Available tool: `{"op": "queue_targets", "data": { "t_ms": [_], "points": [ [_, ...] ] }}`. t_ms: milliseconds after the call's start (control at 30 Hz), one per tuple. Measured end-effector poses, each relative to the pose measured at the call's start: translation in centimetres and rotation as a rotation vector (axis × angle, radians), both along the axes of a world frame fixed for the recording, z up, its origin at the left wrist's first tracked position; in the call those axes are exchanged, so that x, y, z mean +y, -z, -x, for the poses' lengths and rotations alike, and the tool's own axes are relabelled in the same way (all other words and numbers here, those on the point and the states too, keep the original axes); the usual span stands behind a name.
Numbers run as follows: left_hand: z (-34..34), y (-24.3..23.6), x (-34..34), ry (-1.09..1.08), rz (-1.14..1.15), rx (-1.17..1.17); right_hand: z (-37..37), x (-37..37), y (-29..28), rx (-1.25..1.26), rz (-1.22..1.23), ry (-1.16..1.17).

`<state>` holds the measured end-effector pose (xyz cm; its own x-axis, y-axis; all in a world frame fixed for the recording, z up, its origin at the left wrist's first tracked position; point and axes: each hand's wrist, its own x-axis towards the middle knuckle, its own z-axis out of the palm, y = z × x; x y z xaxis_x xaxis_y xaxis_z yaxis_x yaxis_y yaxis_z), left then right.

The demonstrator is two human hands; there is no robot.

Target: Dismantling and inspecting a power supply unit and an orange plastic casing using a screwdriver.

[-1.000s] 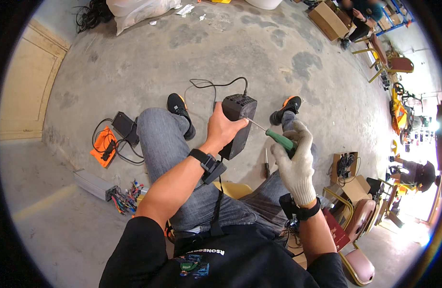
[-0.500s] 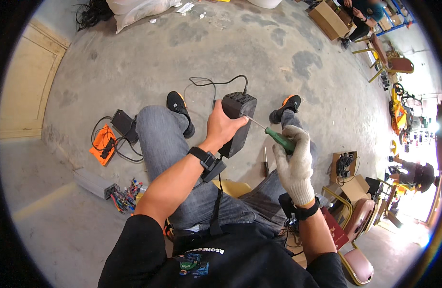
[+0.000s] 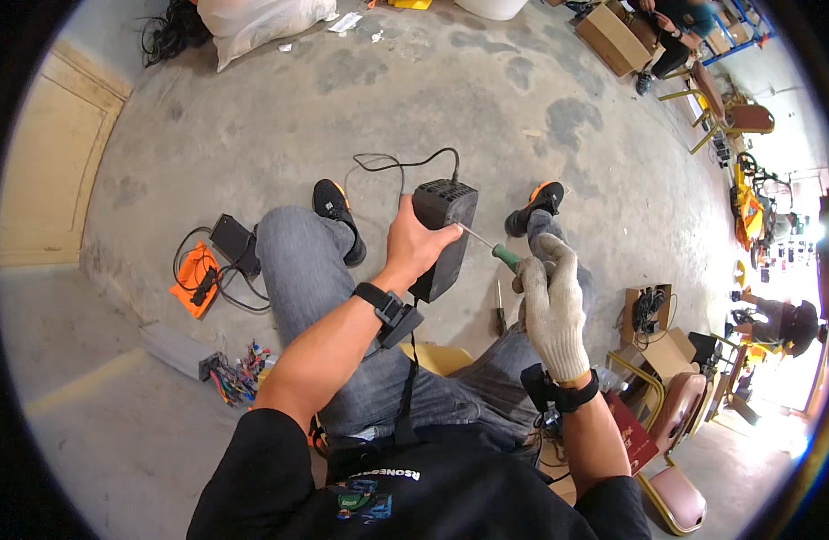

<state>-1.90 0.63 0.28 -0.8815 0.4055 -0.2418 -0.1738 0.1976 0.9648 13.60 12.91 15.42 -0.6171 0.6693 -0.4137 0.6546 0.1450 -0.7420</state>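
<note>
A tall black vented box (image 3: 453, 259) with a cord at its top is held between my knees. My bare left hand (image 3: 416, 241) grips it from the left, with the thumb across its near face. In my right hand (image 3: 556, 310), which wears a white knitted glove, is a green-handled screwdriver (image 3: 504, 256). Its shaft slants up and left, and the tip meets the box's right face close to my left thumb. The gloved fingers cover the rear of the handle. Whether the tip sits in a screw is too small to see.
A second screwdriver (image 3: 499, 310) lies on the floor by my right thigh. Left of me are a black adapter (image 3: 235, 243), an orange pouch (image 3: 197, 281) and a grey unit with coloured wires (image 3: 237, 371). Chairs (image 3: 677, 414) and a box of cables (image 3: 647, 310) stand right. Another person sits far right.
My right fingers have closed further over the screwdriver handle, hiding more of it. The box has shifted slightly left and down in the view, with its cord following.
</note>
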Motion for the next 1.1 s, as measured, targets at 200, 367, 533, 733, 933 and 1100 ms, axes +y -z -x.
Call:
{"op": "queue_targets", "data": {
  "t_ms": [200,367,533,733,933,1100],
  "points": [
    [0.0,-0.3,-0.1,-0.013,0.011,0.003,0.3,-0.1,0.0,0.214,-0.325,-0.253],
    [0.0,-0.3,0.1,-0.018,-0.030,-0.016,0.0,0.4,0.0,0.098,-0.170,-0.153],
    [0.1,0.0,0.2,-0.020,-0.058,-0.045,-0.2,0.8,0.6,0.246,-0.458,-0.409],
    [-0.1,-0.2,0.1,-0.011,-0.008,-0.021,-0.1,0.5,1.1,0.051,-0.209,-0.085],
    [-0.1,-0.3,0.1,-0.018,-0.056,-0.024,0.3,0.3,0.3,0.309,-0.453,-0.278],
    [0.0,0.1,0.2,-0.022,-0.060,-0.036,0.2,0.6,0.0,0.208,-0.353,-0.279]
  ]
}}
